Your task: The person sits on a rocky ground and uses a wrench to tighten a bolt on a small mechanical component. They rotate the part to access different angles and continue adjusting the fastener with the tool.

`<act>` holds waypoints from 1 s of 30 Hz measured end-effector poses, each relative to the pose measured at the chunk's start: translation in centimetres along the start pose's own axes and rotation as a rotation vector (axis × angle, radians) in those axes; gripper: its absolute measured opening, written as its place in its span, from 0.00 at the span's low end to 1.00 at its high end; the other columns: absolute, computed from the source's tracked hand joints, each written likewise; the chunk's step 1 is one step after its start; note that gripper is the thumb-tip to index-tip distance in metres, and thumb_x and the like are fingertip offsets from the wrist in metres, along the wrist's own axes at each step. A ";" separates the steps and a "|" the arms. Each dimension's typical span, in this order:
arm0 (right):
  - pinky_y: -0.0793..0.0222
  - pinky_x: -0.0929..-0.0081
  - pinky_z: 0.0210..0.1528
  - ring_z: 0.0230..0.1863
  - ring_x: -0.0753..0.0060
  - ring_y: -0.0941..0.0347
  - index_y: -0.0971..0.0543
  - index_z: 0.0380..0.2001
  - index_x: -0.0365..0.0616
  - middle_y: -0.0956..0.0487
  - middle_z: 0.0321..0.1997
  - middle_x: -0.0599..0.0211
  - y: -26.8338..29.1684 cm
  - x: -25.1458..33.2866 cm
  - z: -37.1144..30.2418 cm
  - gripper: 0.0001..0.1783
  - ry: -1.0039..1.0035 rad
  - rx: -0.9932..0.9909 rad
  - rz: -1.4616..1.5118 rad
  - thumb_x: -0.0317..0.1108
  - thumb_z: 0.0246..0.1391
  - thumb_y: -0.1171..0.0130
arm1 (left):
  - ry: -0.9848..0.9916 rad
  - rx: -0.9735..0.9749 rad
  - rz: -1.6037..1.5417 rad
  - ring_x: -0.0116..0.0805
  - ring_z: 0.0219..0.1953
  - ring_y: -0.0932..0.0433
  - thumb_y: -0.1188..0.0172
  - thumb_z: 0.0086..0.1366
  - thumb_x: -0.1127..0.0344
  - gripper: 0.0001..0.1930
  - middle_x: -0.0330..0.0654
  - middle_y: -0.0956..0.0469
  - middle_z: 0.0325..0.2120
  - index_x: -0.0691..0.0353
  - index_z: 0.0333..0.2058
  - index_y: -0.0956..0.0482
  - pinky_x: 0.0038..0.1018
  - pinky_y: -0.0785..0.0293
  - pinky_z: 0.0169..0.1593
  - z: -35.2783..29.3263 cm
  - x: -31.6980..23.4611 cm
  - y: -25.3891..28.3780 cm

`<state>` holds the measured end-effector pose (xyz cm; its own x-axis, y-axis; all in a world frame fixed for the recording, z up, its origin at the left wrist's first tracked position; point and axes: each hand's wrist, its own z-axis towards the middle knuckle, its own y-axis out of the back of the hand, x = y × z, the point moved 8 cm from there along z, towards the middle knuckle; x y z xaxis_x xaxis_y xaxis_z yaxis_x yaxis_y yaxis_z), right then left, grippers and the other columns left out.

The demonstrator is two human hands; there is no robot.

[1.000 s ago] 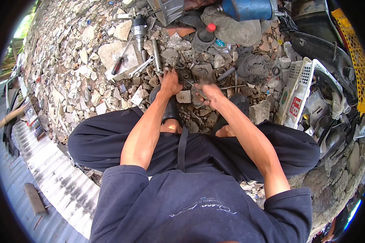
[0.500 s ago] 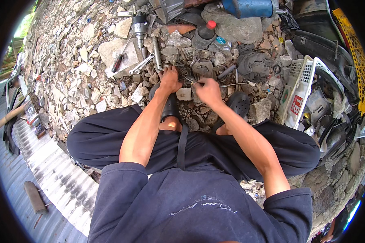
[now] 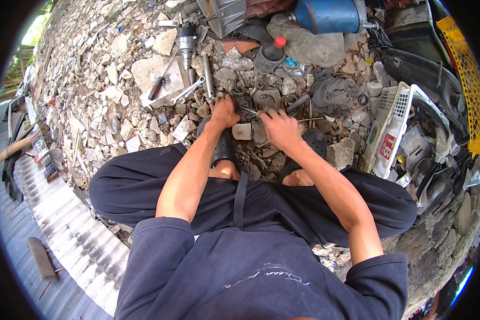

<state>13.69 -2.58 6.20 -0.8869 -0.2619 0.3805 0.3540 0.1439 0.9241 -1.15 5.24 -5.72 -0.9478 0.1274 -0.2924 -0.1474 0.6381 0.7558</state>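
Note:
Between my feet, my left hand (image 3: 225, 112) is closed against a dark, greasy metal part (image 3: 242, 102), its fingertips partly hidden. Just to the right, my right hand (image 3: 281, 129) curls its fingers over the near end of a thin metal tool (image 3: 249, 111). The tool's tip points left at the dark part, and my palm hides the rest of it. Beyond my left hand lie a combination wrench (image 3: 189, 90) and a steel bar (image 3: 208, 77). Curved metal pieces (image 3: 289, 101) and a thin rod (image 3: 312, 118) rest past my right hand.
A screwdriver (image 3: 156, 88) lies on a flat stone. Farther off are a cylindrical metal tool (image 3: 186, 45), a red-capped bottle (image 3: 275, 49) and a blue cylinder (image 3: 325, 16). A grey rag (image 3: 335, 92) and a white crate (image 3: 392, 140) are at the right. Loose stones cover the ground.
My right hand has shifted slightly right and nearer, its fist loosening into more extended, curled fingers. My left hand stays almost in place at the dark part.

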 end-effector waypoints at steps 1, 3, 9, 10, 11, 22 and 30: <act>0.24 0.56 0.32 0.37 0.50 0.22 0.24 0.43 0.43 0.24 0.38 0.57 -0.4 0.5 -0.3 0.14 0.011 0.017 -0.015 0.27 0.52 0.46 | 0.012 0.008 -0.006 0.57 0.65 0.41 0.31 0.51 0.50 0.45 0.58 0.31 0.56 0.74 0.58 0.41 0.55 0.47 0.66 0.1 -0.4 0.0; 0.25 0.57 0.30 0.32 0.51 0.22 0.23 0.42 0.43 0.23 0.35 0.57 -0.7 0.9 -0.1 0.12 -0.007 0.002 0.018 0.28 0.53 0.46 | 0.018 0.013 0.001 0.57 0.65 0.40 0.31 0.51 0.49 0.44 0.59 0.30 0.56 0.74 0.57 0.40 0.54 0.47 0.66 0.2 -0.1 0.0; 0.33 0.61 0.23 0.21 0.56 0.24 0.21 0.29 0.36 0.22 0.20 0.52 -3.6 -3.7 0.1 0.14 -0.781 0.161 0.776 0.39 0.53 0.41 | -0.027 0.036 0.065 0.57 0.64 0.38 0.31 0.51 0.48 0.44 0.59 0.29 0.55 0.75 0.57 0.40 0.52 0.47 0.67 1.5 0.4 -1.3; 0.34 0.61 0.24 0.20 0.55 0.24 0.21 0.26 0.35 0.22 0.18 0.51 -5.0 -4.3 -0.5 0.16 -0.890 0.233 0.847 0.41 0.52 0.40 | -0.027 0.031 0.058 0.57 0.64 0.38 0.32 0.51 0.48 0.45 0.59 0.29 0.55 0.75 0.57 0.40 0.52 0.47 0.67 1.3 0.2 -1.2; 0.34 0.61 0.25 0.20 0.55 0.24 0.22 0.24 0.33 0.23 0.16 0.50 -5.8 -4.3 -0.9 0.19 -0.994 0.313 0.919 0.43 0.52 0.39 | -0.021 0.027 0.052 0.57 0.64 0.38 0.32 0.51 0.48 0.45 0.59 0.29 0.55 0.76 0.57 0.40 0.51 0.47 0.67 1.2 0.4 -1.2; 0.22 0.61 0.32 0.34 0.50 0.22 0.24 0.42 0.39 0.23 0.38 0.54 -0.1 2.0 0.6 0.17 0.034 0.036 -0.077 0.30 0.46 0.42 | 0.029 -0.037 0.125 0.58 0.64 0.39 0.31 0.49 0.49 0.43 0.59 0.31 0.56 0.75 0.55 0.37 0.50 0.56 0.70 0.8 0.4 -0.8; 0.29 0.57 0.30 0.30 0.50 0.20 0.23 0.42 0.33 0.20 0.33 0.49 -6.1 -5.4 0.3 0.23 -1.055 0.424 1.117 0.45 0.58 0.45 | 0.004 -0.052 0.115 0.59 0.64 0.39 0.31 0.48 0.45 0.44 0.59 0.30 0.56 0.74 0.55 0.35 0.54 0.58 0.69 1.0 0.1 -0.2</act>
<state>16.27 -1.73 -1.51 -0.1129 0.8752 0.4703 0.9935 0.0931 0.0652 -0.97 5.89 -6.47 -0.9604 0.1940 -0.2000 -0.0524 0.5793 0.8135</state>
